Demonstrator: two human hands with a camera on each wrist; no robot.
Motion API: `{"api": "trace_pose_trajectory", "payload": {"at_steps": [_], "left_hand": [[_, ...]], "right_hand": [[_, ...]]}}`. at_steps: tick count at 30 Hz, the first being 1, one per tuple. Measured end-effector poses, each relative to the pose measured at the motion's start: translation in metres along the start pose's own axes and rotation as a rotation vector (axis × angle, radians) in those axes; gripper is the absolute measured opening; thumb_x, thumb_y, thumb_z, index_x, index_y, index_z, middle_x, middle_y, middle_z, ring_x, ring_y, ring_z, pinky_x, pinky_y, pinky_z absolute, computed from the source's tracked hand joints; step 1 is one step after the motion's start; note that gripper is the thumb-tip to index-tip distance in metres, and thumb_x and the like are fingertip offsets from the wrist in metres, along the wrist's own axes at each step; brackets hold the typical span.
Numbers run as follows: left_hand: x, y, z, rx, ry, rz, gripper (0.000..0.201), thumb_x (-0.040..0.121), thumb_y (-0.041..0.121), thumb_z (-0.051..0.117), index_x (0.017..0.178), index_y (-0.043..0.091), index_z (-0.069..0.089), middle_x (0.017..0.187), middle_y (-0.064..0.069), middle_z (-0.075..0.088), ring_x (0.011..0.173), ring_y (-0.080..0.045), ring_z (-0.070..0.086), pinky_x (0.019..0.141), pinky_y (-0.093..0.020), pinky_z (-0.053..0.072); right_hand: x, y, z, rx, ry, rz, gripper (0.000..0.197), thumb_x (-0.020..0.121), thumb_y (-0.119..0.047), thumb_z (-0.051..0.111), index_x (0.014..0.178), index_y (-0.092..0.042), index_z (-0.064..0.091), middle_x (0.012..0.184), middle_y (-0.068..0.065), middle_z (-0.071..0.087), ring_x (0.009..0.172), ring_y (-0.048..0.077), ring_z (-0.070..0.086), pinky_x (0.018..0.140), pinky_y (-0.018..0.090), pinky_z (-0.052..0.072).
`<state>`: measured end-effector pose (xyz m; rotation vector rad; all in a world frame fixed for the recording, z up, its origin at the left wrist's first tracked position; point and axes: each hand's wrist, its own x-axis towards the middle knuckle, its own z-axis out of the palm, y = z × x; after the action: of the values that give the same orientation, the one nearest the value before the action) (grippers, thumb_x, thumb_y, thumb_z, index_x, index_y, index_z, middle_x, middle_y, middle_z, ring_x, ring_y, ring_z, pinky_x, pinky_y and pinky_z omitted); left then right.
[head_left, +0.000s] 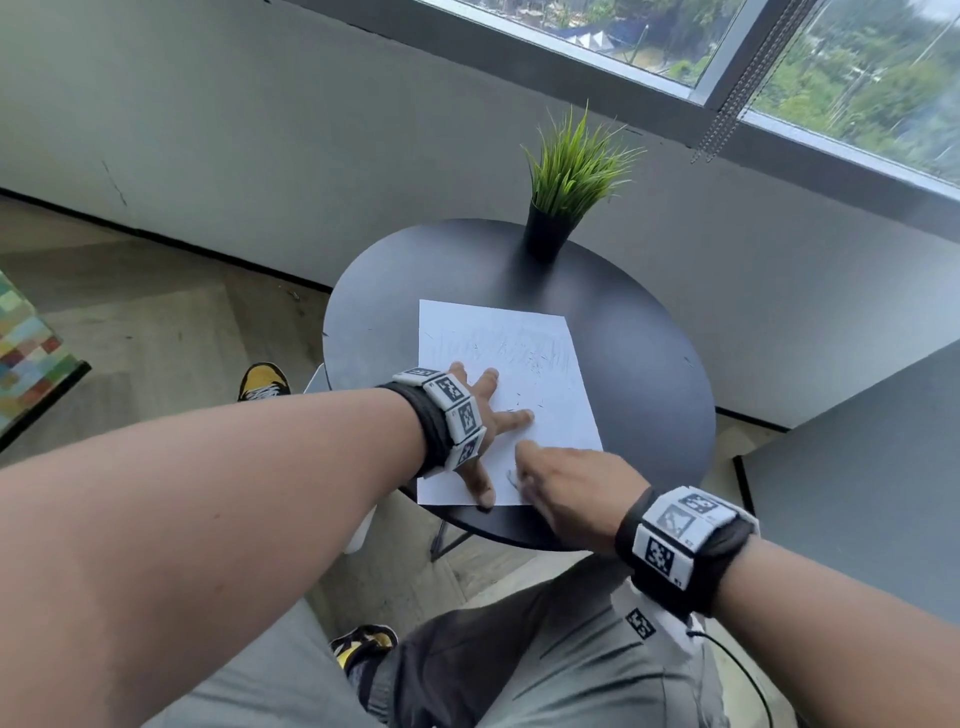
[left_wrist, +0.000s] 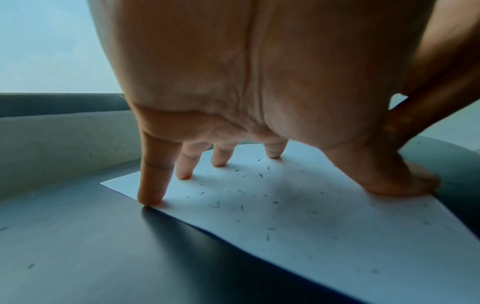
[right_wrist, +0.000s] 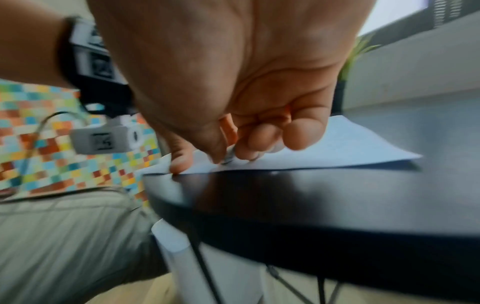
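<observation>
Head view, item: sheet of paper is lying flat on the round black desk. Its long axis is running away from the person toward the far rim, and faint pencil strokes and dark crumbs are showing across it.
Left hand: is pressing down on the sheet's near-left part. Its fingers are straight and spread apart, the little finger is sitting at the left edge and the thumb is bearing on the near edge.
Right hand: is working at the near edge just beside the left thumb, fingers curled together and pinching a small pale object. It is probably an eraser, but it is too blurred to be sure.
Deciding relation: the marked area is lying ahead of the right fingers, farther along the long axis. The right hand is the free one and is sitting nearer the near edge, so any rubbing stroke is likely heading forward past the pinning hand.
Surroundings: potted plant is standing at the far rim, well apart from the sheet.
</observation>
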<state>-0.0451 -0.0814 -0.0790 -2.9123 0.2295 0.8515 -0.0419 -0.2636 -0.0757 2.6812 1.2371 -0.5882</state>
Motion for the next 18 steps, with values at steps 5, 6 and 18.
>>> {"api": "trace_pose_trajectory", "payload": {"at_steps": [5,6,18], "left_hand": [[0.001,0.000,0.000,0.004,0.014,-0.005,0.122,0.059,0.087,0.071,0.152,0.059,-0.004,0.166,-0.010,-0.004,0.142,-0.051,0.015,0.103,-0.072,0.038],[0.001,0.000,0.000,0.001,0.016,-0.004,0.122,0.059,0.087,0.071,0.152,0.059,-0.003,0.166,-0.010,-0.003,0.143,-0.050,0.014,0.103,-0.072,0.037],[0.010,-0.004,0.004,0.024,0.042,0.011,0.128,0.050,0.094,0.066,0.149,0.061,-0.007,0.160,-0.009,0.005,0.135,-0.047,0.022,0.099,-0.069,0.040]], "right_hand": [[0.022,0.035,-0.004,-0.014,0.106,0.275,0.010,0.099,-0.028,0.031,0.092,-0.022,0.026,0.095,0.007,0.063,0.074,0.036,0.054,0.067,0.042,0.048],[0.020,0.026,-0.002,-0.030,0.109,0.231,0.006,0.097,-0.024,0.033,0.097,-0.022,0.028,0.096,0.007,0.063,0.077,0.037,0.058,0.066,0.042,0.049],[0.017,-0.003,0.000,0.039,0.052,0.091,0.021,0.100,-0.036,0.029,0.110,-0.019,0.035,0.103,0.008,0.064,0.087,0.035,0.059,0.066,0.037,0.038]]}}
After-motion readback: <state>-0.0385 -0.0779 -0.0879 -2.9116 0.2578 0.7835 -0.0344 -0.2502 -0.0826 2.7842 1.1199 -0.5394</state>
